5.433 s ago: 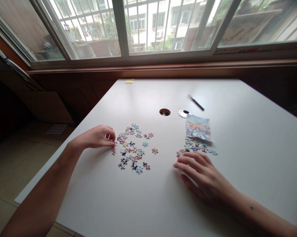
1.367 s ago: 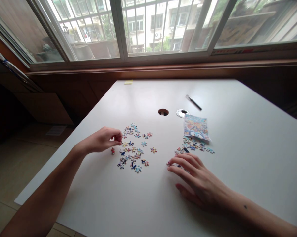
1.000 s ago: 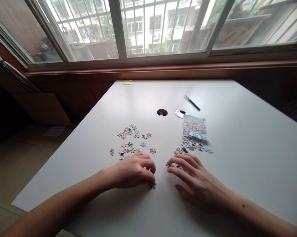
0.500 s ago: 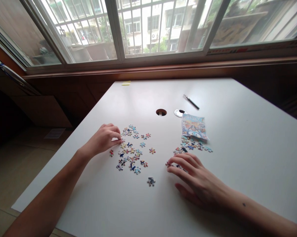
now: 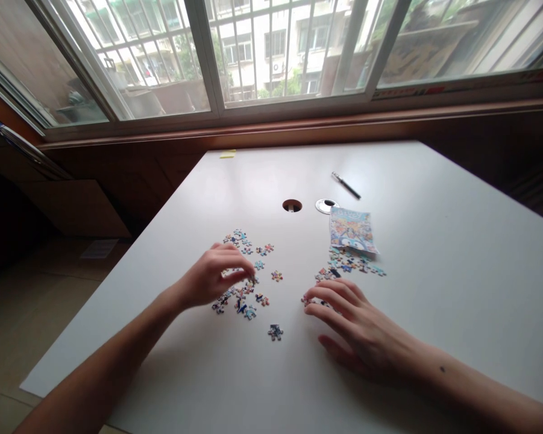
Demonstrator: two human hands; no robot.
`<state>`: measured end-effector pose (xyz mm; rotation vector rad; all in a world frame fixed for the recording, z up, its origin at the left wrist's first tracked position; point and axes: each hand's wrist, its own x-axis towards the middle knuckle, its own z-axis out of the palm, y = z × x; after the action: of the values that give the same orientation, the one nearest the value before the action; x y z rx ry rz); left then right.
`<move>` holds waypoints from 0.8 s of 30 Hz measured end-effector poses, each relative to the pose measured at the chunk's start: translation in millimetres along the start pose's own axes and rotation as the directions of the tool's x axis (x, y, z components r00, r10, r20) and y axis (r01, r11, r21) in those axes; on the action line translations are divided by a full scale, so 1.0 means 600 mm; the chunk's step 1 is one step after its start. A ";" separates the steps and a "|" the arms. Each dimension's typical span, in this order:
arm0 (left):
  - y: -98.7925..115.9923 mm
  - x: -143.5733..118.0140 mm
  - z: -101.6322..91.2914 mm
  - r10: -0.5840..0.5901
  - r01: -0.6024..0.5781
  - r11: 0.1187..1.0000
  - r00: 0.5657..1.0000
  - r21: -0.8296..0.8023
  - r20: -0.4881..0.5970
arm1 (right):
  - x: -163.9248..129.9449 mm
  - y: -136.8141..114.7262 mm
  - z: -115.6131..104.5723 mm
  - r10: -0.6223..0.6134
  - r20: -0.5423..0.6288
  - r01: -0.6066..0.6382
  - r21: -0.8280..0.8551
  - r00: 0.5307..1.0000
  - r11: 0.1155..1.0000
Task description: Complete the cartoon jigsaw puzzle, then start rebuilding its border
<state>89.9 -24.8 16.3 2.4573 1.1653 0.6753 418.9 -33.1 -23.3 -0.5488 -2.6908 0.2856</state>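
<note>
On the counter (image 5: 185,392), a dark piece (image 5: 275,332) lies between the hands, near and right of the left pile (image 5: 244,290), showing no clear long axis. The right hand (image 5: 359,319), fingers loosely bent and apart over pieces, is nearer it. The left hand (image 5: 217,275) pinches at the pile's right side; whether it grips one cannot be told.

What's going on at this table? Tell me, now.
A person has both hands among jigsaw pieces. The left hand is at the left spread of pieces; whether it grips one is unclear. The right hand lies open over the near edge of the right spread of pieces, beside a printed packet. One dark piece sits apart.
</note>
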 end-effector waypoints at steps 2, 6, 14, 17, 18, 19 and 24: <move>0.035 0.006 0.040 0.059 -0.059 0.998 0.998 -0.016 -0.014 | 0.000 -0.001 0.000 -0.032 0.016 0.032 -0.024 0.999 0.999; 0.066 0.013 0.102 0.185 -0.185 0.975 0.983 0.122 0.009 | -0.002 0.000 -0.004 -0.119 0.111 0.128 -0.079 0.987 0.989; 0.026 0.016 0.056 0.029 0.017 0.978 0.976 0.208 -0.217 | 0.018 -0.018 -0.023 -0.246 0.245 0.233 0.082 0.938 0.969; -0.005 0.013 0.031 -0.025 0.109 0.960 0.950 0.256 -0.312 | 0.029 -0.033 -0.024 -0.292 0.286 0.263 0.136 0.913 0.955; -0.017 0.011 0.022 -0.034 0.132 0.952 0.943 0.277 -0.331 | 0.030 -0.036 -0.023 -0.289 0.282 0.260 0.135 0.915 0.956; -0.030 0.009 0.013 -0.042 0.153 0.941 0.938 0.302 -0.344 | 0.029 -0.037 -0.021 -0.276 0.260 0.252 0.121 0.925 0.960; -0.099 -0.016 -0.038 -0.143 0.281 0.861 0.934 0.424 -0.327 | 0.011 -0.018 -0.012 -0.186 -0.021 0.185 -0.045 0.982 0.982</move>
<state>34.8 6.2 4.0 2.5973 1.8789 0.7737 412.6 -39.4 -12.0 -0.3082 -2.7053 0.1688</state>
